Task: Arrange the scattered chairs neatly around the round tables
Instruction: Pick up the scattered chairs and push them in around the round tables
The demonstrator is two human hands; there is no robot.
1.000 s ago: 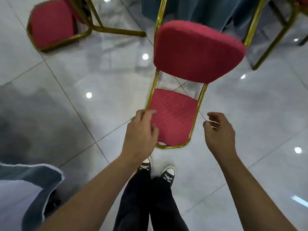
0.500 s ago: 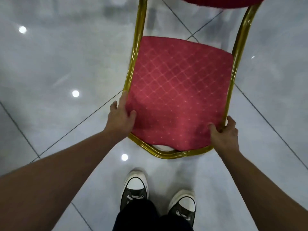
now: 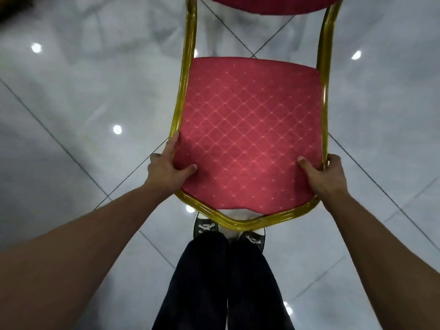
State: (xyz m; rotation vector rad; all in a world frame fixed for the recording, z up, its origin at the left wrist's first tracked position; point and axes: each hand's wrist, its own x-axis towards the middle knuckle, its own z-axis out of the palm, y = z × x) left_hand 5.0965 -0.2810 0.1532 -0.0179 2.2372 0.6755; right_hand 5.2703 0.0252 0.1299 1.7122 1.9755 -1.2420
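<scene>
Right in front of the person's feet, over the glossy grey tiled floor (image 3: 71, 103), a red chair (image 3: 247, 139) with a gold metal frame (image 3: 184, 91) is held by both front corners of its seat. The left hand (image 3: 166, 171) grips the near left corner, thumb lying across the diamond-patterned cushion and forefinger stretched along the edge beside the gold tube. The right hand (image 3: 325, 177) is clamped on the near right corner, thumb on the fabric, the other fingers wrapped round the frame. The chair's backrest (image 3: 262, 4) shows only as a red strip at the top. Black trousers (image 3: 223, 282) and dark sneakers (image 3: 206, 228) stand just under the seat's front rail.
</scene>
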